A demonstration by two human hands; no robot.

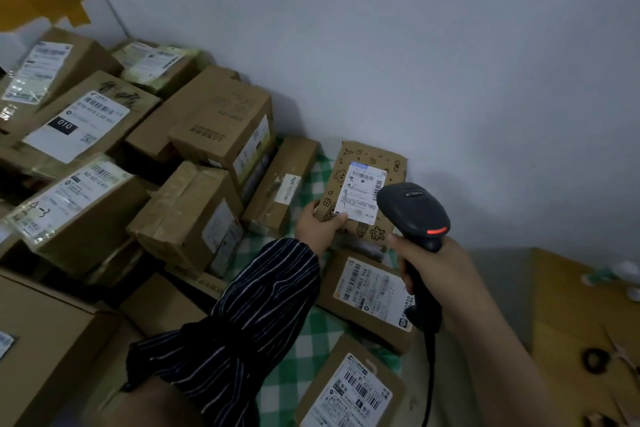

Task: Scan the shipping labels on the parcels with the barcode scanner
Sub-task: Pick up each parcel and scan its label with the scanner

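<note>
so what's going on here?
A person is working through a heap of parcels. The left hand holds up a small cartoon-printed parcel by its lower edge, with its label facing the camera. The right hand grips the barcode scanner by its handle, with the head beside that label and a red strip lit. More cardboard boxes are stacked to the left. Other labelled parcels lie on the green checked cloth.

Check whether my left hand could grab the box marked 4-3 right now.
Probably not straight away: the left hand grips the cartoon-printed parcel, so that would need setting down first. The 4-3 box itself lies uncovered, with nothing on top of it.
</note>
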